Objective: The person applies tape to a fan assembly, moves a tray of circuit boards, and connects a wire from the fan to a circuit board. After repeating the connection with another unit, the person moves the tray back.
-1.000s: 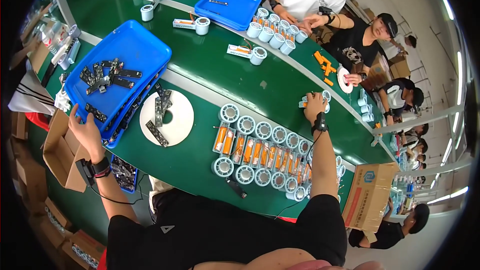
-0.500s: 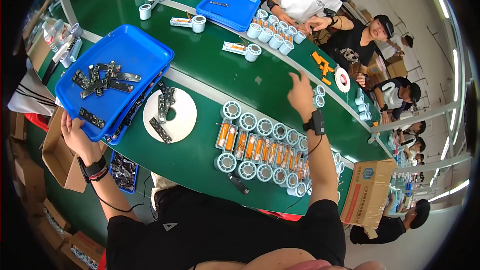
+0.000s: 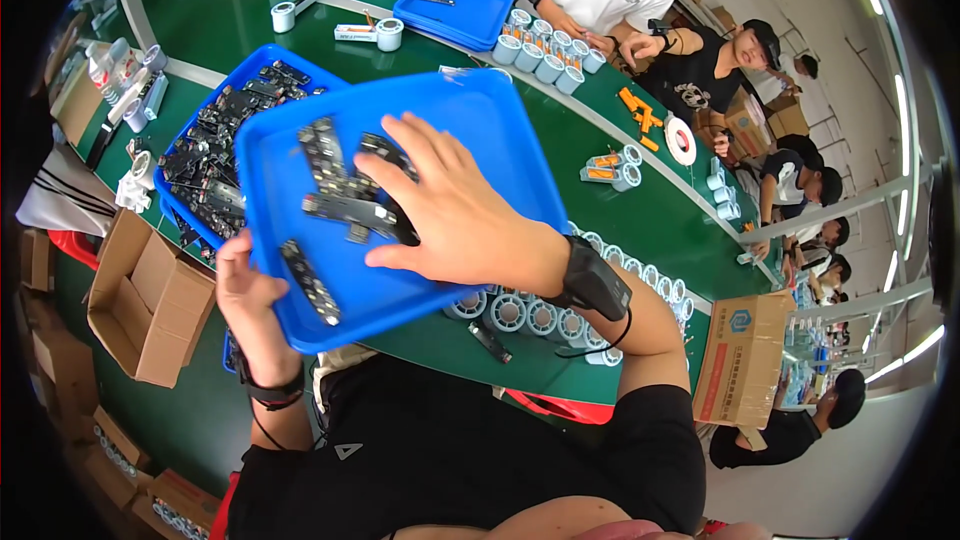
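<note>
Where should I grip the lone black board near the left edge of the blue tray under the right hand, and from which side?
Probably pinch the lone black board by both long edges, mid-length, coming from above and the right: it is long and narrow, lies apart from the pile of boards in the blue tray, and the left hand is close on its left.

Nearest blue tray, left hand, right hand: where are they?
Nearest blue tray (image 3: 500,140): head view, on its bare floor.
Left hand (image 3: 250,302): head view, on the hand's middle.
Right hand (image 3: 465,212): head view, on its back.
</note>
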